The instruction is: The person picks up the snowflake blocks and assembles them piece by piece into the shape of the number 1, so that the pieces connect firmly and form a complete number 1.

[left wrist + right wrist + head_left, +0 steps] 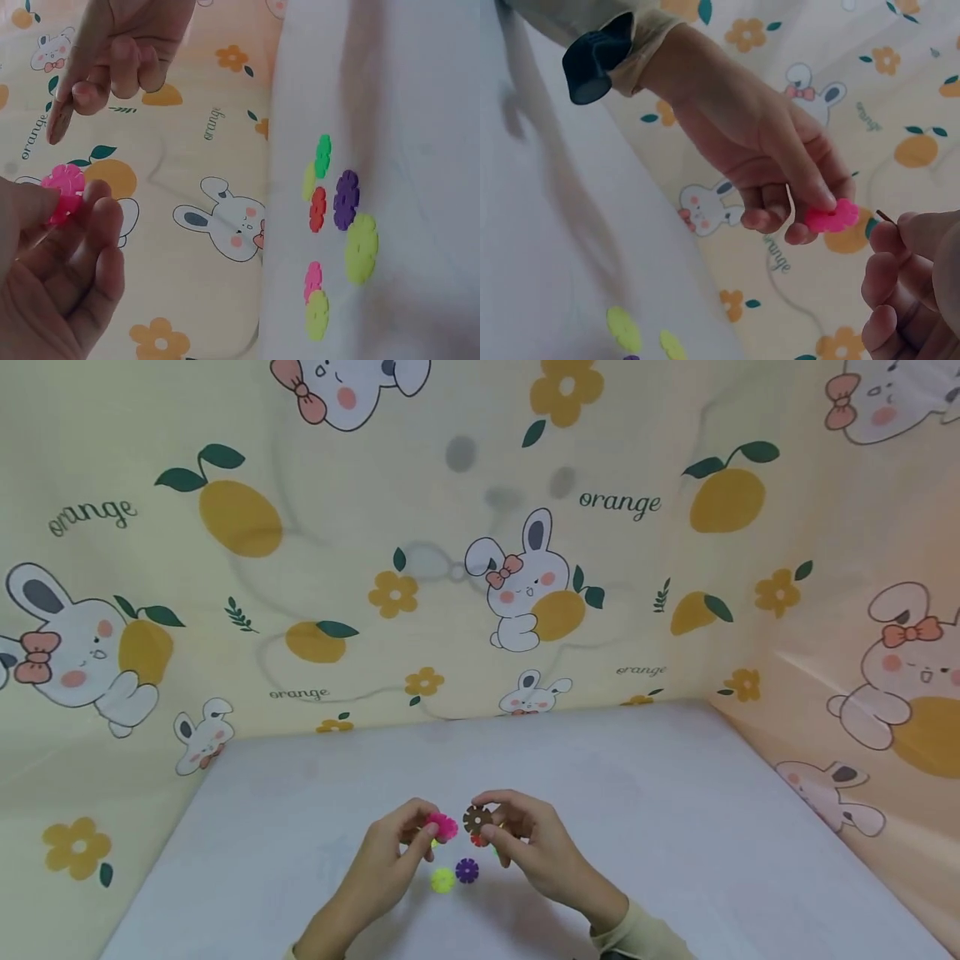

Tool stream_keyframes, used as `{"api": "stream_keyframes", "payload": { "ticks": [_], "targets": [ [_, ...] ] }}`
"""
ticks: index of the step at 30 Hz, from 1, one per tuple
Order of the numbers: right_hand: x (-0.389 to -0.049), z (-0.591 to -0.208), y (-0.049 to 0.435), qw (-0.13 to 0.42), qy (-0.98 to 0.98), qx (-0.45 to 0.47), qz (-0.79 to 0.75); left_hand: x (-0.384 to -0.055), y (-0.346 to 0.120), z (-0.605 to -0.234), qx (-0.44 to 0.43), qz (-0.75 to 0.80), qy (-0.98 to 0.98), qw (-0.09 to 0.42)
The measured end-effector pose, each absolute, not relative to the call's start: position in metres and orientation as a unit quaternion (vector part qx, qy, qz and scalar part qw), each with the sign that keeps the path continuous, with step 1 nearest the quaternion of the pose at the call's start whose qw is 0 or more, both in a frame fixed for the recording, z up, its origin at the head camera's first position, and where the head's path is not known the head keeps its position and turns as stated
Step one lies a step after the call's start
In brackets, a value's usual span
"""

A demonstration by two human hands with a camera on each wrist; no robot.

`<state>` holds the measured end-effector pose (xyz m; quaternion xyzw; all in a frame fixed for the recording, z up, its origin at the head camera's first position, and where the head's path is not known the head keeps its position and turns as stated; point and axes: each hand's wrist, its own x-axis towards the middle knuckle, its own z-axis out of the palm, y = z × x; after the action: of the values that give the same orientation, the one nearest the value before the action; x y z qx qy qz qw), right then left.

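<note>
Between thumb and fingers my left hand (392,852) pinches a pink notched plastic disc (446,827), held above the table. My right hand (542,843) pinches a brown notched disc (476,819) close by on the right; the two discs are apart. In the right wrist view the brown disc (886,217) shows only its thin edge, facing the pink disc (834,216). Below the hands lie a purple disc (467,871) and a yellow disc (442,881). A red disc (318,209) and a green disc (322,156) are also on the table, partly hidden in the head view.
More loose discs lie on the white tabletop (315,810), among them another pink disc (313,280) and a yellow one (317,315). A patterned cloth (420,635) with rabbits and oranges rises behind the table and along both sides.
</note>
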<state>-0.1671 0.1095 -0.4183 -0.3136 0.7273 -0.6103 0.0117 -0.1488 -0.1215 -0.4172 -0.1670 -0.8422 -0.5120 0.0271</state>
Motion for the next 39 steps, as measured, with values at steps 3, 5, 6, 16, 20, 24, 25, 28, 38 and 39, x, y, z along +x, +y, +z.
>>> {"api": "stream_keyframes", "payload": {
  "ticks": [3,5,6,16,20,24,25,28,38,39],
  "targets": [
    [-0.1656,-0.4182,0.1096,0.027,0.717,-0.315,-0.621,-0.1459,-0.1221,-0.4161,-0.172,-0.502,-0.847,0.041],
    [-0.1644,-0.4187,0.1103,0.041,0.712,-0.310,-0.629,-0.1445,-0.1217,-0.4154,-0.181,-0.496,-0.848,0.047],
    [-0.1639,-0.4192,0.1107,0.048,0.709,-0.308,-0.633,-0.1441,-0.1213,-0.4151,-0.188,-0.491,-0.849,0.050],
    [-0.1659,-0.4226,0.1108,0.093,0.672,-0.292,-0.674,-0.1421,-0.1190,-0.4107,-0.202,-0.459,-0.861,0.088],
    [-0.1677,-0.4238,0.1101,0.100,0.671,-0.287,-0.676,-0.1402,-0.1181,-0.4093,-0.184,-0.464,-0.863,0.076],
    [-0.1692,-0.4234,0.1096,0.115,0.667,-0.276,-0.682,-0.1397,-0.1176,-0.4093,-0.180,-0.471,-0.861,0.070],
    [-0.1698,-0.4229,0.1094,0.118,0.666,-0.274,-0.683,-0.1397,-0.1176,-0.4094,-0.180,-0.472,-0.860,0.073],
    [-0.1712,-0.4209,0.1092,0.131,0.663,-0.269,-0.686,-0.1400,-0.1178,-0.4097,-0.179,-0.475,-0.857,0.085],
    [-0.1713,-0.4203,0.1088,0.171,0.651,-0.226,-0.704,-0.1415,-0.1155,-0.4157,-0.214,-0.483,-0.842,0.109],
    [-0.1710,-0.4201,0.1088,0.173,0.653,-0.220,-0.704,-0.1416,-0.1154,-0.4162,-0.217,-0.481,-0.842,0.109]
  ]
}}
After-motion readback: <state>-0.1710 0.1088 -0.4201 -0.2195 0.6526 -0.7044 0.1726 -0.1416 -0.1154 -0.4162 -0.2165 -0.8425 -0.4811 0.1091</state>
